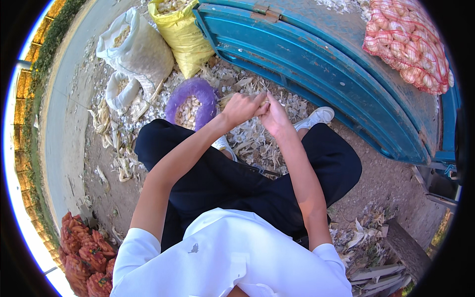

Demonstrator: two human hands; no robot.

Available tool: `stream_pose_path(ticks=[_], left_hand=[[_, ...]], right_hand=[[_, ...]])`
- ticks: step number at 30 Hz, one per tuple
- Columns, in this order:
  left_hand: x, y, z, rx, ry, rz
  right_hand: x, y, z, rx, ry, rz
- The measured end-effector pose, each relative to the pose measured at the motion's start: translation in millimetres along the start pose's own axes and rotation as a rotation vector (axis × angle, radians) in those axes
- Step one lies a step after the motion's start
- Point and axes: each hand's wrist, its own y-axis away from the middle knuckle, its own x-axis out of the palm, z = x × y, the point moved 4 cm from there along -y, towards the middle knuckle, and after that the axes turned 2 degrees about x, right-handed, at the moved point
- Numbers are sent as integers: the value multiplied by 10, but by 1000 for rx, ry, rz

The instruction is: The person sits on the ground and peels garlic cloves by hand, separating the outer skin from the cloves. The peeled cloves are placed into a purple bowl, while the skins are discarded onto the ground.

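Observation:
My left hand [243, 107] and my right hand [274, 114] meet above the littered ground between my knees. Their fingertips close together on a small pale piece [265, 103], which looks like garlic; the fingers hide most of it. Below and to the left of my hands, a purple mesh bag [206, 97] with a rolled rim stands open, holding peeled garlic cloves [188, 111]. Papery garlic skins [252, 143] cover the ground beneath my hands, around my white shoes.
White sacks [148, 55] and a yellow sack [191, 41] stand at the upper left. A blue metal truck-bed panel [297, 63] curves ahead, with a red net bag of garlic bulbs [408, 44] on the bed. Red filled bags [85, 256] lie lower left, wooden boards [406, 248] lower right.

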Motion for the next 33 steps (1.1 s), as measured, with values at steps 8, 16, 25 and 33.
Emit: stream_pose_path(ticks=[8,16,25,33], left_hand=[[61,53,-3,-87,83,-51],[73,51,-86,-145,97,-94],[-62,-41,29,-452,347,-111],[47,-85,302,-391,412,-32]], right_hand=[[114,114,13,-5,55,-59],[-58,-24,-41,-17,28,100],[133,128,-93,-59,279,-42],[176,155,-91,-34,467,-122]])
